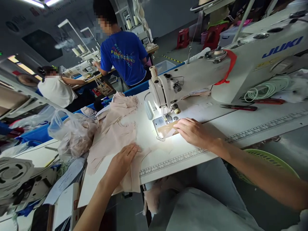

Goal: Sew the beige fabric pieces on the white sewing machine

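Note:
My left hand (123, 159) lies on a beige fabric piece (132, 175) at the front of the sewing table, its fingers stretched out and close together. Part of that fabric droops over the table edge. My right hand (190, 131) is beside the lit needle plate (159, 122) of the sewing machine (166, 88), fingers bent together. A small pale piece (171, 132) shows at its fingertips; its kind is too small to make out. Beyond my left hand, a loose stack of beige cut fabric (120, 130) spreads across the table.
A plastic bag (75, 134) of fabric stands at the left. Thread snips (240, 107) and a coiled pale green cord (267, 88) lie right, under the machine arm. A ruler strip (173, 160) runs along the front edge. Two people work at machines further back.

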Demonstrator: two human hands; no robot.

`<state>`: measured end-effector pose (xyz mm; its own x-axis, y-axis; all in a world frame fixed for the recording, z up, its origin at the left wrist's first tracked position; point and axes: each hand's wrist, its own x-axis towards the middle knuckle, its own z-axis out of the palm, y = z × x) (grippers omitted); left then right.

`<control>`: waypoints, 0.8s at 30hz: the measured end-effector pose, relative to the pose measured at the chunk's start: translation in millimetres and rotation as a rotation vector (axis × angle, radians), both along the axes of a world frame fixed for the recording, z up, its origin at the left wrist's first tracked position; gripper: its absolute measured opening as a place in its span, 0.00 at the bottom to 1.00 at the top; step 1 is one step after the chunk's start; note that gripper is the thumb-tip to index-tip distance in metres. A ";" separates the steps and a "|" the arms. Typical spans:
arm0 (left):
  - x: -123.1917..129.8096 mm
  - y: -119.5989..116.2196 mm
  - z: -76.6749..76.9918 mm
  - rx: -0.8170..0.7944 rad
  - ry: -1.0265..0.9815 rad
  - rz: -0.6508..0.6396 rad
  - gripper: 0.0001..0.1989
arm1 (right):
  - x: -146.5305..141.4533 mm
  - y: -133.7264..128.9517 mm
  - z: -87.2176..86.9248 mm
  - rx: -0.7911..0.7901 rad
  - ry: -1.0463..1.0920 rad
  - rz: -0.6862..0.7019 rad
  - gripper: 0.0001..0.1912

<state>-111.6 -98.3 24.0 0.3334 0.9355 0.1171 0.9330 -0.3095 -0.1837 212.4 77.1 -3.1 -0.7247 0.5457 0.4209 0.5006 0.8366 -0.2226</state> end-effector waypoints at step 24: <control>72.5 7.6 18.1 -0.409 -1.023 0.466 0.17 | 7.9 -10.2 1.1 0.082 -0.051 0.096 0.16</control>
<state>-39.1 -90.7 42.1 -0.1218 0.9714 -0.2039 0.6270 0.2345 0.7429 220.3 67.0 -2.0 -0.7938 0.4376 0.4224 0.4260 0.8957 -0.1273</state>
